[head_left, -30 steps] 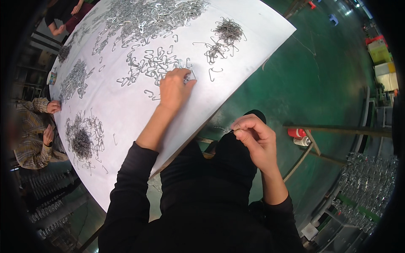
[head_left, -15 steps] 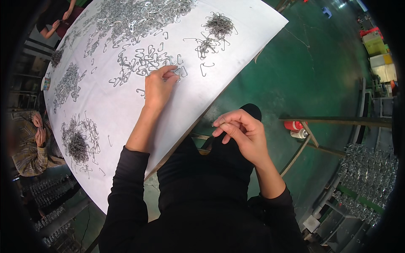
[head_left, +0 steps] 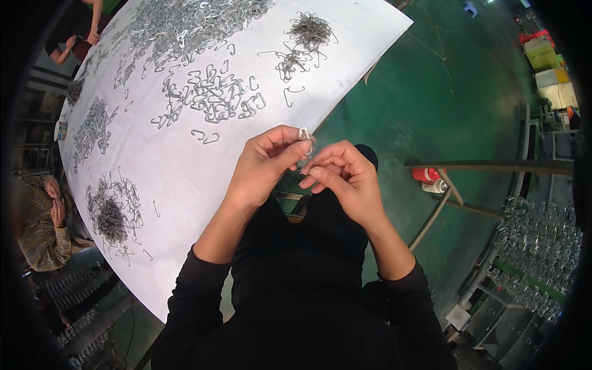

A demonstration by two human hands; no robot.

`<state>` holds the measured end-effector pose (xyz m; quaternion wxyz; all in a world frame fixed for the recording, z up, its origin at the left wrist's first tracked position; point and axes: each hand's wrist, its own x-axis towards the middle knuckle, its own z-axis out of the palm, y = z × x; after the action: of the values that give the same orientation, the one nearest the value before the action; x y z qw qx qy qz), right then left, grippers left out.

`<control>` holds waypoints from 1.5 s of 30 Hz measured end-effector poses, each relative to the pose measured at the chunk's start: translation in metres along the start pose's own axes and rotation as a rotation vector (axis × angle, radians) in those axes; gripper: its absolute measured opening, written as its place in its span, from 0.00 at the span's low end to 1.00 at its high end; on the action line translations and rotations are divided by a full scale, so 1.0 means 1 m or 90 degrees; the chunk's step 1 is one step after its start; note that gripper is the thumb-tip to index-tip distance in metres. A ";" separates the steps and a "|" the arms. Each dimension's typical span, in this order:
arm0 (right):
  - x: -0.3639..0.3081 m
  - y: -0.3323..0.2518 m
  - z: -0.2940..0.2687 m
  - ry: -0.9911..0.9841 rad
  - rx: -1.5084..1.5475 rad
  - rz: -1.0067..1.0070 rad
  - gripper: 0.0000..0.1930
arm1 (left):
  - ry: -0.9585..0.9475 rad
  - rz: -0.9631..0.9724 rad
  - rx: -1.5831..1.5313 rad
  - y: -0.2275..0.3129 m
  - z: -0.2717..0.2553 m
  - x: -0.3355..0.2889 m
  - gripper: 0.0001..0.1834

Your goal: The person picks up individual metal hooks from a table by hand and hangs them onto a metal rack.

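Left hand (head_left: 259, 165) withdrew, pinching hook (head_left: 303, 133); cup (head_left: 60, 131) contents unclear.

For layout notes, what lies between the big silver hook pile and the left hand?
In the head view: a smaller cluster of silver hooks, then bare white tabletop toward the left hand.

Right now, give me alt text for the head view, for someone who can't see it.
A person's left grip pinches a bent metal clip close to the right grip, whose contents are unclear. More clips and thin wire hooks lie in piles on a white table.
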<state>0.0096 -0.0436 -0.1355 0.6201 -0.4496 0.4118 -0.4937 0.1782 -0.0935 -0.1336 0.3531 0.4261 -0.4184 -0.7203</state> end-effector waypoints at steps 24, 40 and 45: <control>0.178 0.010 -0.033 -0.029 -0.478 -0.155 0.07 | 0.052 0.395 0.336 -0.020 0.000 -0.011 0.06; 0.275 0.018 -0.001 -0.130 -0.942 -0.002 0.15 | 0.082 0.409 0.326 -0.026 -0.004 -0.014 0.07; 0.296 0.037 -0.002 -0.195 -1.021 0.002 0.16 | 0.086 0.407 0.332 -0.029 0.006 -0.013 0.06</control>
<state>0.0680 -0.3307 -0.1916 0.1594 -0.8187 0.5514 0.0187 0.1740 -0.0688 -0.1537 0.4658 0.3964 -0.6735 -0.4150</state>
